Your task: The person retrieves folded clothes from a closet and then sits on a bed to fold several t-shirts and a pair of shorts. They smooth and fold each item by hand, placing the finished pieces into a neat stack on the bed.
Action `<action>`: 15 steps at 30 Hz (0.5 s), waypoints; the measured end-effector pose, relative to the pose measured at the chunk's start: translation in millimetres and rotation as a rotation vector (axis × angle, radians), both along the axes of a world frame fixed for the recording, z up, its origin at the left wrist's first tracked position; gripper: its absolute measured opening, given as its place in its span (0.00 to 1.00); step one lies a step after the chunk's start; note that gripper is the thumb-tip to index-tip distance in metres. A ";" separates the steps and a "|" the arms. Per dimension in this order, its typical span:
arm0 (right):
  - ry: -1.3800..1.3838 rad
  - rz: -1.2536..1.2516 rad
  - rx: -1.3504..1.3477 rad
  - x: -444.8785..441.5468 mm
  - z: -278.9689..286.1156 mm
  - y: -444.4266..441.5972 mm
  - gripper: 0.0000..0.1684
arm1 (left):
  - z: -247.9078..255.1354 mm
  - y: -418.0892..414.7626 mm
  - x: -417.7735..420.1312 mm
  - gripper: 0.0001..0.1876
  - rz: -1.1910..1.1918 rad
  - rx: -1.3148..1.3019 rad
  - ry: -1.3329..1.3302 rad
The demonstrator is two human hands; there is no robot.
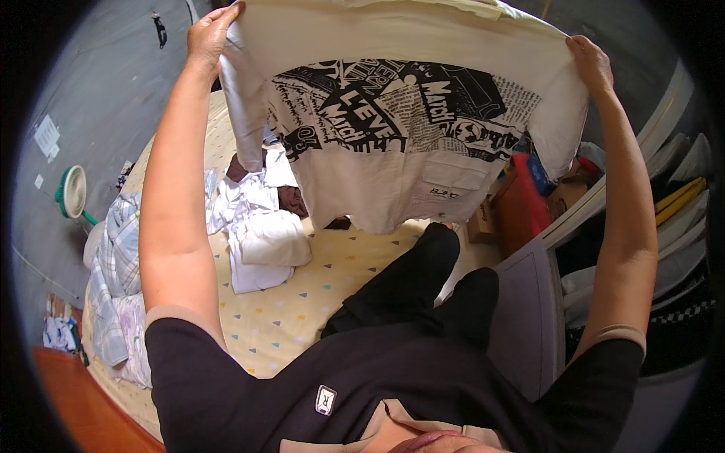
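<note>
A white shirt (362, 181) hangs stretched out in the air before me, its sleeves drooping at both sides. It has a black-and-white printed band across the middle and a flap pocket (453, 172) low on the right. My left hand (208, 37) pinches its upper left corner, and my right hand (592, 65) grips the upper right one. The shirt's top edge is partly cut off by the picture's rim. Beyond and below it, a folded white garment (274, 240) lies among rumpled white and dark brown clothes (249, 189) on the bed.
The yellow patterned bed sheet (334, 277) spreads beneath my legs (408, 272). Plaid bedding (116, 255) is heaped at the left, near a green fan (72, 192). On the right are an open wardrobe with hanging clothes (668, 226), a cardboard box (481, 223) and a red-brown cabinet (515, 209).
</note>
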State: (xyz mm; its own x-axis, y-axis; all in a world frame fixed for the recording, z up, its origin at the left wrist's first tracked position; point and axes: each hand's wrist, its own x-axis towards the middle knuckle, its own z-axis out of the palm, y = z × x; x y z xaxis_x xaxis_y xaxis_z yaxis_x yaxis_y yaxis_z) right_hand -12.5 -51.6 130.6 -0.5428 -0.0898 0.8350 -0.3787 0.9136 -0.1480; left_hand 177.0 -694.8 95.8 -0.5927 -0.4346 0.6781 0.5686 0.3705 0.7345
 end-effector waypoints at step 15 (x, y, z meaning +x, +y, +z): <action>-0.076 0.717 -0.694 10.9 -18.2 -34.0 0.18 | -1.0 134.5 124.1 0.13 0.252 0.224 0.687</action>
State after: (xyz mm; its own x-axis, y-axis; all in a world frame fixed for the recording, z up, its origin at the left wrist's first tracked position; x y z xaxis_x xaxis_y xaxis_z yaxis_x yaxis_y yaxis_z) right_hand -1.6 -85.7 112.4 -0.6055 0.0778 0.7920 -0.7738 0.1751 -0.6088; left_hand 301.1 -560.4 94.8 0.0660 -0.6716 0.7380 0.8430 0.4333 0.3189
